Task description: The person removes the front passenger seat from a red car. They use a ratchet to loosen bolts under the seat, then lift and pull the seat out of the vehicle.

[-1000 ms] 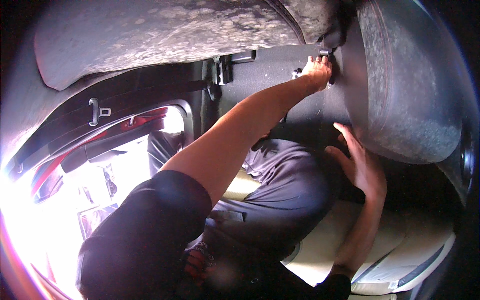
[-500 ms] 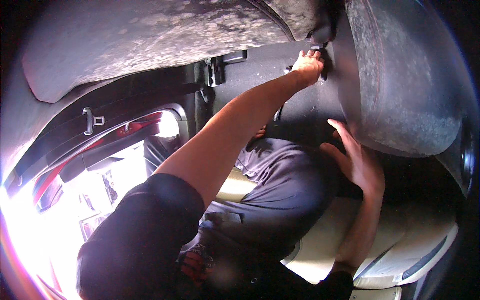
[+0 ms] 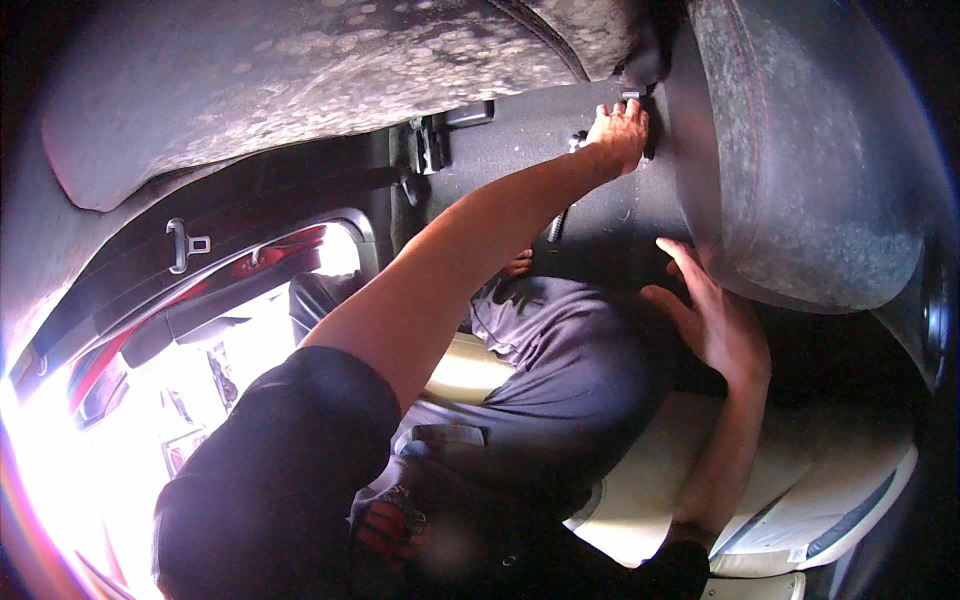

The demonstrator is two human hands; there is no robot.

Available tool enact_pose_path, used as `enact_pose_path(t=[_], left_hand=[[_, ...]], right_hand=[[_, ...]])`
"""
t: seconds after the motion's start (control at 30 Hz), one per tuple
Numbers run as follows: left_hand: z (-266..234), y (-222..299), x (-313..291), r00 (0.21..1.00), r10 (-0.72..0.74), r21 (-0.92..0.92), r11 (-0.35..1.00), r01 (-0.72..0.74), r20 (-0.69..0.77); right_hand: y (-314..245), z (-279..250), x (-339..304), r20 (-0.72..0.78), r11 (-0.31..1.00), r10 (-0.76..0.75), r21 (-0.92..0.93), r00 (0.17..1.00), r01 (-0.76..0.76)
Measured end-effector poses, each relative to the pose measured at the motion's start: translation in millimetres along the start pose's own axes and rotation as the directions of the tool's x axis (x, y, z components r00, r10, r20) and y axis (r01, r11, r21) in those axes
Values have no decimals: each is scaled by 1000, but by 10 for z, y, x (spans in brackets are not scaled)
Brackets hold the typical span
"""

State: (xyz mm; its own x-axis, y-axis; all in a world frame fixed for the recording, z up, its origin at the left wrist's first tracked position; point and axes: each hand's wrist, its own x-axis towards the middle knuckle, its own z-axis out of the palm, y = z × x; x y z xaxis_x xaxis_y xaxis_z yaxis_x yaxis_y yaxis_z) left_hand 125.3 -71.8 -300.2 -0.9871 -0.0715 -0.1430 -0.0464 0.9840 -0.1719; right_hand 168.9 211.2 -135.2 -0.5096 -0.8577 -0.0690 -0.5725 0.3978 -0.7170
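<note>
Small silver metal fitting (image 3: 633,94), upper right, is adjoined by the left hand (image 3: 622,132), fingers bent, grip hidden; below, the right hand (image 3: 715,320) is held loosely open, seemingly empty.

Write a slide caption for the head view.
Car interior: left hand stretched out over a dark surface, right hand open beside speckled grey upholstery.

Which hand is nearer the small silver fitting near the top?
Left. The left hand is just below the silver fitting in the picture, though contact is unclear; the right hand is much lower, by the spotted grey upholstery on the right.
</note>
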Motion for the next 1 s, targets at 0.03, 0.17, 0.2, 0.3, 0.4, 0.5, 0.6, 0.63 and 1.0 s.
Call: enact_pose_path(t=[0.03,0.17,0.2,0.3,0.4,0.5,0.6,0.63,1.0], left_hand=[[5,-31,14,999,38,-14,999,-38,21],[18,-182,19,984,166,-22,986,-165,62],[-11,-153,23,978,200,-19,980,-200,57],[-73,-79,39,974,149,27,987,-156,168],[-76,-109,-2,992,58,104,992,-70,112],[-133,-184,9,999,-26,-30,999,28,47],[8,-540,-201,982,-157,-226,966,130,-108],[38,-629,-271,973,-219,-292,938,189,-72],[1242,-1108,42,701,-646,-840,169,515,300]], right_hand=[[-5,1,-1,5,1000,8,4,1000,-8],[-53,-34,27,41,997,30,72,999,-32],[-43,-33,12,42,997,42,61,998,-44],[-18,-41,-3,28,999,18,32,999,-18],[-43,-48,21,42,999,4,42,999,-6],[-41,-37,4,72,994,49,91,996,-56],[-64,-62,-4,97,991,95,85,991,-103],[-45,-67,-12,105,989,123,63,987,-130],[50,22,4,167,977,205,27,965,-212]])
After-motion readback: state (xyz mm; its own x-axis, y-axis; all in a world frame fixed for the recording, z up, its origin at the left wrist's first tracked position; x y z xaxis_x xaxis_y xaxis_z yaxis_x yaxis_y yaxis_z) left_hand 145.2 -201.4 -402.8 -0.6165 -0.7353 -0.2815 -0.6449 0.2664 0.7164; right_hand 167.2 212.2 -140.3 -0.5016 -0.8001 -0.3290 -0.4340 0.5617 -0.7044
